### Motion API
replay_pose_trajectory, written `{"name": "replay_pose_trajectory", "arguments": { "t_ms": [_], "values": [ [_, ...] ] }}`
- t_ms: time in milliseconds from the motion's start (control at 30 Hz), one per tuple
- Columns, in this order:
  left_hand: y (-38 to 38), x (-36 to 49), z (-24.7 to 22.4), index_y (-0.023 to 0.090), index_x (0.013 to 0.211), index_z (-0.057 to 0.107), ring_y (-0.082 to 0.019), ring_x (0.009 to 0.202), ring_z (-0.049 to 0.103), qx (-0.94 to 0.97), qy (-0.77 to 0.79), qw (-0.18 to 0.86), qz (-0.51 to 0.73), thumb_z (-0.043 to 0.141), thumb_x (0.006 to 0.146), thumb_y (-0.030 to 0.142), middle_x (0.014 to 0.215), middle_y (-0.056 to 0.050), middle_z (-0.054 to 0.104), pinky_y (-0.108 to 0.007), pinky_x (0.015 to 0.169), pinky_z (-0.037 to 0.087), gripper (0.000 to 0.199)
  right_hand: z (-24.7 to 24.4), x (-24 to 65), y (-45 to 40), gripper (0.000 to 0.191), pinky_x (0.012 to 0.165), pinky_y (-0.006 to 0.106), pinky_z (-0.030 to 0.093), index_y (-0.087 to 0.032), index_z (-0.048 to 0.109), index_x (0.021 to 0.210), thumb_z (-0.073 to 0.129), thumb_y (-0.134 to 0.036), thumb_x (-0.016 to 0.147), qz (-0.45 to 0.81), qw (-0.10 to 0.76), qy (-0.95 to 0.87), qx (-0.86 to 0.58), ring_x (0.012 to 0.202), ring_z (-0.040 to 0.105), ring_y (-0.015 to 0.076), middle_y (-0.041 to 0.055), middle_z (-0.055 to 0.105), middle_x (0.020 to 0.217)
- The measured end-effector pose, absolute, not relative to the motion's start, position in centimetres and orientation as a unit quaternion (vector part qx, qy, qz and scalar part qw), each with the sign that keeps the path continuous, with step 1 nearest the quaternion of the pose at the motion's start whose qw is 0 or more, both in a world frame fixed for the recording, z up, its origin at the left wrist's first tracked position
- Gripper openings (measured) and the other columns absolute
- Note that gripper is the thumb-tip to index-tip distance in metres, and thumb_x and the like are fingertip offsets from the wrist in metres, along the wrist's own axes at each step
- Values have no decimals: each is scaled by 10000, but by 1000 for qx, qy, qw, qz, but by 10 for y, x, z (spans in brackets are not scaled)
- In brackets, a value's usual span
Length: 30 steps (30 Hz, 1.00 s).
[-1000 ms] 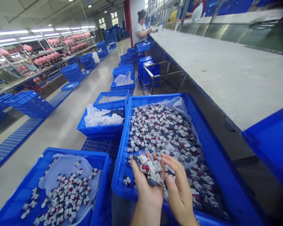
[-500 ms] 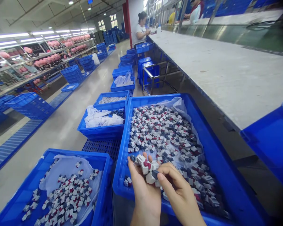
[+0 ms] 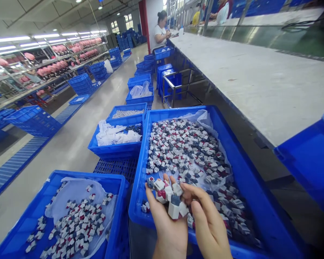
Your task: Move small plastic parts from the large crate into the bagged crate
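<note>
Palm up, my left hand (image 3: 169,225) cups several small white, red and dark grey blocks (image 3: 167,194) over the near edge of a large blue bin (image 3: 137,194). My right hand (image 3: 206,216) is beside it, its curled fingers touching the right side of the pile; whether they grip a block is hidden. The large bin holds a layer of similar blocks (image 3: 183,140) on a clear plastic liner. At the lower left, a second blue bin (image 3: 90,175) contains a smaller heap of such blocks (image 3: 81,219), also on plastic.
A long pale worktable (image 3: 248,75) runs along the right, with a blue container (image 3: 310,158) by its near corner. More blue bins (image 3: 116,149) line the floor ahead. A person (image 3: 160,34) is at the table's far end. Racks with pink items (image 3: 54,68) stand left.
The blocks in my left palm have shifted and lie more spread. My right fingers have moved from a dark block at the front to the pile's right side.
</note>
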State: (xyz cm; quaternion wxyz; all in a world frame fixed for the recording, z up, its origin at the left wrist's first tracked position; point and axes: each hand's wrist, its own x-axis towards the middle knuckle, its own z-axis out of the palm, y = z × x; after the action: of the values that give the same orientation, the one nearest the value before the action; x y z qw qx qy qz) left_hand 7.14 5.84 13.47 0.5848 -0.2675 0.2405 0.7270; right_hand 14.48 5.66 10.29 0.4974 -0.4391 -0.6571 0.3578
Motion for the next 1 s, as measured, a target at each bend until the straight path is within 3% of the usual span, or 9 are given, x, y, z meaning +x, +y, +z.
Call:
{"name": "replay_pose_trajectory", "arguments": {
  "t_ms": [233,433,633,867,933,1000],
  "values": [
    [57,71,136,181,962,592,-188,989,557,-256,217,580,742,494,758,416,1055,-55,617,-344,843,466,327,111,153,60,195,755,284,434,-261,546,988,423,-276,837,297,510,-679,-436,898,524,168,32,552,954],
    [53,77,133,164,954,616,-204,1023,538,-230,205,632,711,496,726,484,1061,-88,607,-293,865,445,410,129,148,62,301,863,375,395,-275,536,1016,587,-334,725,285,366,-780,-421,1045,466,227,37,526,1093],
    [53,83,139,176,931,626,-183,883,600,-229,278,602,713,466,748,500,944,-60,644,-265,766,492,404,129,140,65,188,909,343,382,-239,577,852,565,-385,733,498,407,-616,-455,1054,488,213,33,574,1042],
    [54,90,144,200,857,638,-157,732,631,-228,328,570,718,464,753,493,846,-47,668,-251,677,516,356,127,130,55,374,983,357,323,-239,603,1000,590,-459,698,731,455,-283,-423,1125,454,243,45,522,1210],
    [52,91,143,207,870,638,-176,776,629,-165,345,564,732,396,784,494,866,-60,668,-302,735,511,385,126,128,54,404,991,367,318,-235,605,1008,602,-471,679,768,465,-205,-390,1115,466,245,46,545,1184],
    [50,92,142,225,868,643,-186,976,571,-69,384,538,747,381,816,381,933,-55,661,-338,852,461,309,125,128,56,438,982,391,336,-229,615,998,586,-517,669,800,465,-132,-355,1109,472,252,49,575,1142]
  ]
}}
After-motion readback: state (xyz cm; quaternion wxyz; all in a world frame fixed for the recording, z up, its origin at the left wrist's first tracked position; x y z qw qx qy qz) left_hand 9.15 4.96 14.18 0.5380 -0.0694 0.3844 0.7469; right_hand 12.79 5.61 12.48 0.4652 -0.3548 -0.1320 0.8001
